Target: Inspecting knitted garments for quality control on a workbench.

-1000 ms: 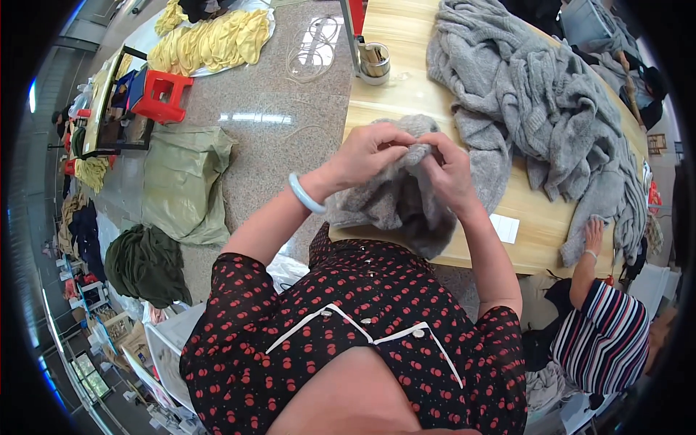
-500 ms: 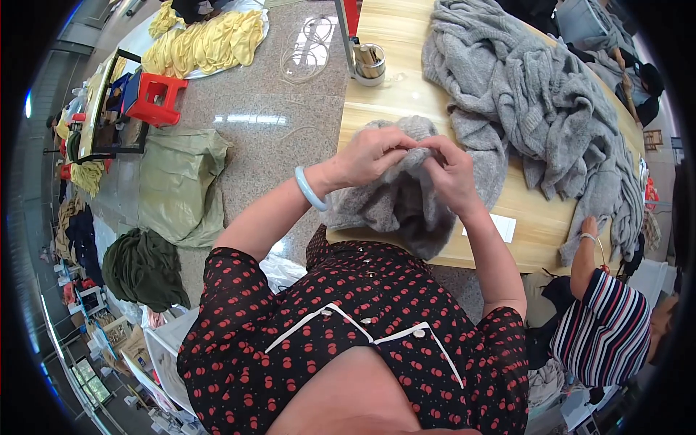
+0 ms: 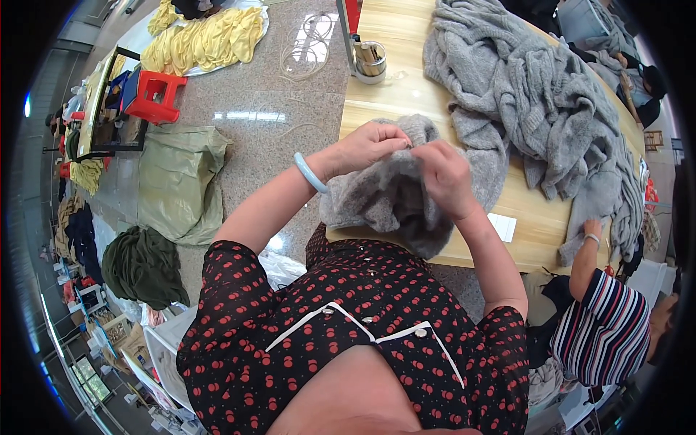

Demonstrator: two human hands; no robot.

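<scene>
Bunched at the near left edge of the wooden table [image 3: 395, 94] is a grey fuzzy knit garment [image 3: 377, 203], its dark inside partly showing. My left hand [image 3: 373, 148], below a pale blue bangle [image 3: 310, 174], pinches an upper edge of it. Close beside, my right hand [image 3: 446, 177] is closed on the same knit, its fingers curled and their tips partly hidden. The two hands nearly meet over the garment. A small white paper [image 3: 502, 227] lies on the table by my right forearm.
More grey knit garments [image 3: 536, 101] are heaped across the table's right side. A cup of tools [image 3: 370, 61] stands at the far left edge. A co-worker in a striped top [image 3: 602, 326] reaches onto the table at right. A red stool [image 3: 156, 98] and yellow cloth [image 3: 210, 43] are at left.
My right hand has turned, its fingers curling inward over the knit. My left hand's fingers have shifted slightly along the edge. At right, the co-worker's hand has moved a little.
</scene>
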